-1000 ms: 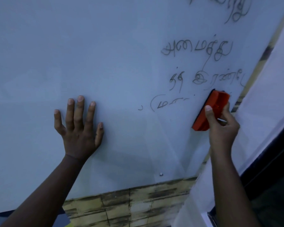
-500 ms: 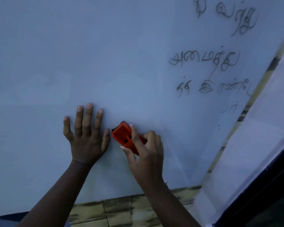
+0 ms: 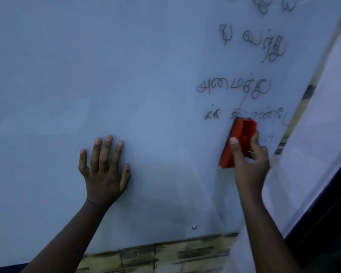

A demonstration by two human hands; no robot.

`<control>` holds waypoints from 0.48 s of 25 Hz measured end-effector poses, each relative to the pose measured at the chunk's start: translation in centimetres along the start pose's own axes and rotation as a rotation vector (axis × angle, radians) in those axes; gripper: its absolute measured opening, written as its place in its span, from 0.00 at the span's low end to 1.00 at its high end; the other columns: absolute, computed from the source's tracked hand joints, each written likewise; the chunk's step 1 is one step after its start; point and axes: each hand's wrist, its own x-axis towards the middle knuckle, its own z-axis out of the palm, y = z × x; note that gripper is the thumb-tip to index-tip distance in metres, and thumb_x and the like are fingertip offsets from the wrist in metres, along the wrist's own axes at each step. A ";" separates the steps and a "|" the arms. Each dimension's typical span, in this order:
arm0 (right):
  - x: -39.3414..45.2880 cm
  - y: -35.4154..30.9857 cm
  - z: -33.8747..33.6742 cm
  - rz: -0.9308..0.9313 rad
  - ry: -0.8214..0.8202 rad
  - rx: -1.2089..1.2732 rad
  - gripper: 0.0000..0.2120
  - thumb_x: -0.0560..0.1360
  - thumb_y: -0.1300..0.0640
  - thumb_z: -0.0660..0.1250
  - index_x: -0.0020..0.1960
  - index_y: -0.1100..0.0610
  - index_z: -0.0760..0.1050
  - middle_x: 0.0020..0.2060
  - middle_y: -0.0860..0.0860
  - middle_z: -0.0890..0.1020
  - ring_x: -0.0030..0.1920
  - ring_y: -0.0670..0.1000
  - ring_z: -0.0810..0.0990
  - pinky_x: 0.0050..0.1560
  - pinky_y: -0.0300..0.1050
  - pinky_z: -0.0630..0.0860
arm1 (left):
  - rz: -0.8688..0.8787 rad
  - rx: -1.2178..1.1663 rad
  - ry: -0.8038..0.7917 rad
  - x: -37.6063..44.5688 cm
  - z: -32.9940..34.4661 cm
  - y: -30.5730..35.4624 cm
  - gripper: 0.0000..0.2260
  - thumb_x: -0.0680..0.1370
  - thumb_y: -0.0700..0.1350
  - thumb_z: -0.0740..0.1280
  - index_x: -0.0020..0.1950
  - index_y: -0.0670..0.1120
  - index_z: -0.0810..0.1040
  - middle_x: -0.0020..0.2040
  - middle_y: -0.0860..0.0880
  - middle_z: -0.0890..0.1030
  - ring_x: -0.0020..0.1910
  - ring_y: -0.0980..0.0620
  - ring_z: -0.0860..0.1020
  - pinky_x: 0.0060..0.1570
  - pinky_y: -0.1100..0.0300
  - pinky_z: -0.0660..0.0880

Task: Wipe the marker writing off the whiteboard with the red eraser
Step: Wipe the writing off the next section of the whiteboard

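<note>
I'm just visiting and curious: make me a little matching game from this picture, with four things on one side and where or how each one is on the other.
Things:
1. left hand
2. right hand
3. red eraser
4. marker writing

States:
A. dark curly lines on the right part of the whiteboard
B. held upright against the board, its top at the lowest full line of writing
C. flat on the board, fingers spread
D. gripping the eraser

Pairs: 1-C, 2-D, 3-B, 4-A
</note>
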 end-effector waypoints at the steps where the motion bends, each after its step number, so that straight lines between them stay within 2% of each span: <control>1: 1.3 0.2 -0.8 0.050 0.036 0.022 0.34 0.76 0.43 0.75 0.77 0.53 0.71 0.54 0.50 0.76 0.52 0.39 0.79 0.60 0.42 0.80 | -0.029 -0.019 0.000 0.4 -0.4 0.3 0.29 0.84 0.53 0.62 0.84 0.44 0.65 0.84 0.43 0.61 0.84 0.43 0.59 0.78 0.37 0.55; 3: 3.5 -0.3 -1.7 0.091 0.070 0.034 0.32 0.75 0.40 0.75 0.74 0.50 0.75 0.53 0.45 0.78 0.55 0.46 0.80 0.64 0.54 0.80 | -0.091 -0.056 0.017 2.2 -1.4 0.7 0.23 0.83 0.52 0.65 0.77 0.44 0.74 0.77 0.44 0.69 0.77 0.41 0.67 0.70 0.39 0.62; 4: 4.2 -0.9 -1.6 0.056 0.079 0.018 0.30 0.74 0.37 0.75 0.72 0.49 0.77 0.52 0.47 0.79 0.53 0.47 0.81 0.61 0.55 0.81 | -0.116 -0.078 0.024 3.7 -1.9 0.8 0.20 0.83 0.50 0.65 0.73 0.45 0.77 0.73 0.44 0.71 0.72 0.40 0.70 0.65 0.40 0.63; 6: 4.7 -2.7 -0.5 -0.051 0.099 -0.032 0.30 0.74 0.35 0.73 0.70 0.50 0.79 0.50 0.52 0.79 0.49 0.49 0.80 0.54 0.47 0.82 | -0.133 -0.111 0.037 7.7 -2.8 0.5 0.18 0.83 0.49 0.65 0.71 0.45 0.78 0.71 0.44 0.73 0.69 0.40 0.72 0.62 0.41 0.62; 8: 3.4 -4.6 1.6 -0.162 0.099 -0.078 0.33 0.74 0.37 0.73 0.73 0.55 0.77 0.47 0.52 0.75 0.45 0.50 0.77 0.47 0.44 0.80 | -0.131 -0.114 0.070 12.1 -3.3 -0.5 0.18 0.84 0.49 0.65 0.73 0.45 0.76 0.74 0.42 0.73 0.73 0.39 0.71 0.65 0.41 0.60; 10: 0.3 -5.9 4.1 -0.300 0.043 -0.139 0.32 0.75 0.38 0.72 0.71 0.58 0.78 0.44 0.52 0.73 0.42 0.52 0.76 0.44 0.49 0.79 | -0.132 -0.101 0.109 15.5 -3.2 -1.4 0.21 0.84 0.50 0.63 0.76 0.45 0.74 0.78 0.41 0.70 0.79 0.41 0.65 0.70 0.42 0.57; 12: -3.5 -6.4 6.4 -0.436 -0.044 -0.205 0.31 0.74 0.38 0.71 0.70 0.57 0.78 0.44 0.52 0.72 0.42 0.54 0.76 0.42 0.50 0.78 | -0.136 -0.081 0.101 16.9 -2.8 -1.3 0.25 0.85 0.50 0.61 0.82 0.44 0.68 0.83 0.40 0.64 0.84 0.41 0.59 0.75 0.39 0.56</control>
